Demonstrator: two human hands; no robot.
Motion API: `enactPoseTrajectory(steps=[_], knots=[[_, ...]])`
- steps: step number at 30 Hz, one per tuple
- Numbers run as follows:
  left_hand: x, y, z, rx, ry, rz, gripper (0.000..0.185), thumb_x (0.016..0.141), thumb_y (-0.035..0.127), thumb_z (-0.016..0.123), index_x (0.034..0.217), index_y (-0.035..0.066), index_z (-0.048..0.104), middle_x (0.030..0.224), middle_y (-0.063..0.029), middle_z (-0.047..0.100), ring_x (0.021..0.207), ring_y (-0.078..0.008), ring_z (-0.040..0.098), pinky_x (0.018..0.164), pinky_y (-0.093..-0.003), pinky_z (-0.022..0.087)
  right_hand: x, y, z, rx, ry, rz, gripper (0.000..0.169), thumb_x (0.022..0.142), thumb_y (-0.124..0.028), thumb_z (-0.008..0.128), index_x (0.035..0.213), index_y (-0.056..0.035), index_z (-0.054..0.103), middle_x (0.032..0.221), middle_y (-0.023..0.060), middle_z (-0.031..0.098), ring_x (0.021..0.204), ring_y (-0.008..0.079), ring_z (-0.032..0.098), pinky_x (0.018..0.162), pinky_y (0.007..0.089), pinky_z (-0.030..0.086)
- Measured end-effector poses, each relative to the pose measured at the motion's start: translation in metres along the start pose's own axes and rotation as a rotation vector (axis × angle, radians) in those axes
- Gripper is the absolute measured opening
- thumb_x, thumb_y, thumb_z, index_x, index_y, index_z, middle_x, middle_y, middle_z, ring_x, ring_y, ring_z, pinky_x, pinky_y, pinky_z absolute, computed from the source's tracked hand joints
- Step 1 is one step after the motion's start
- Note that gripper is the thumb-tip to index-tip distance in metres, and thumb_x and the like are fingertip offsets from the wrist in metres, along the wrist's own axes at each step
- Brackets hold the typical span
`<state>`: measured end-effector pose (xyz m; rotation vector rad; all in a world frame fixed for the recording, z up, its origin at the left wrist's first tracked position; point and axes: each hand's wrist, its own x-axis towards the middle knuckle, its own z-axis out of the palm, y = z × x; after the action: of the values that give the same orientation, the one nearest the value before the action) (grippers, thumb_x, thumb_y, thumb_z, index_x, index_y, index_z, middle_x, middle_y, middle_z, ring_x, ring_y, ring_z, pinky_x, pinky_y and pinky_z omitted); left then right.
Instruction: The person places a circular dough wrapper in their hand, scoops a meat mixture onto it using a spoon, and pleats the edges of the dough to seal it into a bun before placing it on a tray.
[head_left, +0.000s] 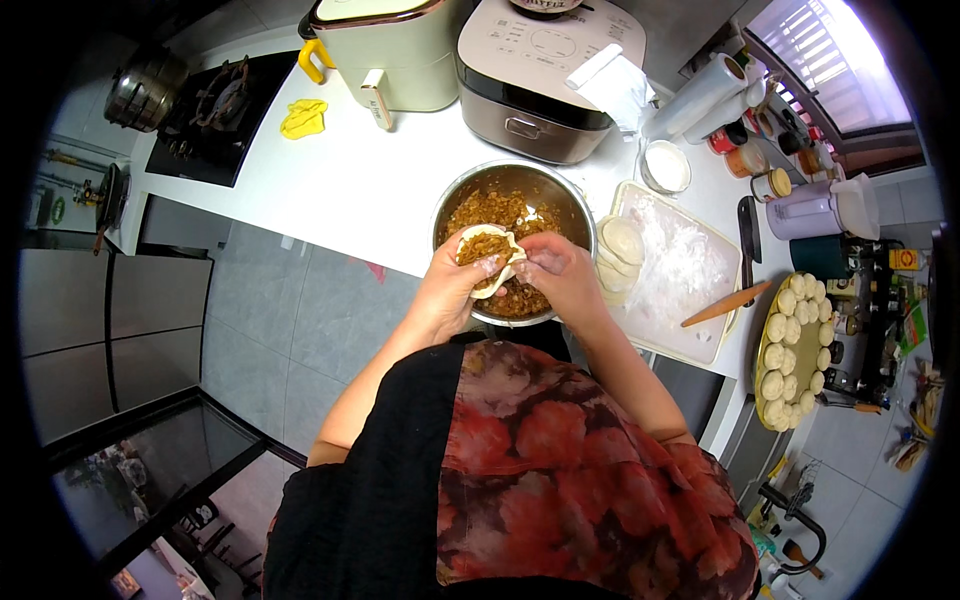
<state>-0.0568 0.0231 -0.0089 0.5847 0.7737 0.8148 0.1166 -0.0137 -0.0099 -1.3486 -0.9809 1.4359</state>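
Note:
My left hand (455, 286) cups a round dough wrapper (512, 274) heaped with brown chopped filling (484, 246), its thumb lying over the filling. At the wrapper's right edge, the fingertips of my right hand (556, 268) pinch the dough, which looks gathered there. Both hands are over a steel mixing bowl (587, 211) that holds more of the brown filling. Flour dusts my fingertips. Just right of the bowl, a stack of flat dough wrappers (619, 247) lies on the left side of a floured board (679, 315).
A wooden rolling pin (726, 304) crosses the board's right edge, near a black-handled knife (747, 244). A small bowl of flour (667, 166) stands behind. Shaped buns fill much of a yellow tray (804, 358) at right. A rice cooker (536, 127) and air fryer (397, 56) stand behind the bowl.

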Motion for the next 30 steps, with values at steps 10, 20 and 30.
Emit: enactPoseTrajectory(steps=[10, 20, 30], knots=[[-0.002, 0.001, 0.002, 0.164, -0.053, -0.017, 0.040, 0.088, -0.006, 0.053, 0.127, 0.002, 0.050, 0.109, -0.0099, 0.063, 0.091, -0.0174, 0.066, 0.067, -0.0284, 0.060, 0.002, 0.009, 0.003, 0.244, 0.021, -0.118, 0.023, 0.085, -0.003, 0.067, 0.107, 0.0003, 0.060, 0.091, 0.0041, 0.063, 0.081, 0.0093, 0.059, 0.073, 0.0231, 0.048], [-0.002, 0.004, -0.002, -0.022, -0.153, -0.128, 0.041, 0.091, 0.005, 0.049, 0.131, 0.001, 0.044, 0.114, -0.0122, 0.061, 0.098, -0.0197, 0.065, 0.073, -0.0320, 0.060, 0.002, 0.009, -0.009, 0.085, -0.042, 0.016, 0.019, 0.088, -0.002, 0.064, 0.106, 0.0020, 0.060, 0.093, 0.0062, 0.065, 0.083, 0.0118, 0.062, 0.072, 0.0246, 0.051], [0.002, -0.005, -0.003, 0.179, -0.123, -0.130, 0.029, 0.096, 0.005, 0.052, 0.125, 0.002, 0.051, 0.104, -0.0081, 0.065, 0.089, -0.0162, 0.067, 0.068, -0.0270, 0.059, -0.007, 0.002, -0.008, -0.440, 0.043, -0.370, 0.015, 0.085, 0.000, 0.064, 0.099, 0.0031, 0.062, 0.091, 0.0068, 0.065, 0.084, 0.0113, 0.063, 0.074, 0.0255, 0.051]])
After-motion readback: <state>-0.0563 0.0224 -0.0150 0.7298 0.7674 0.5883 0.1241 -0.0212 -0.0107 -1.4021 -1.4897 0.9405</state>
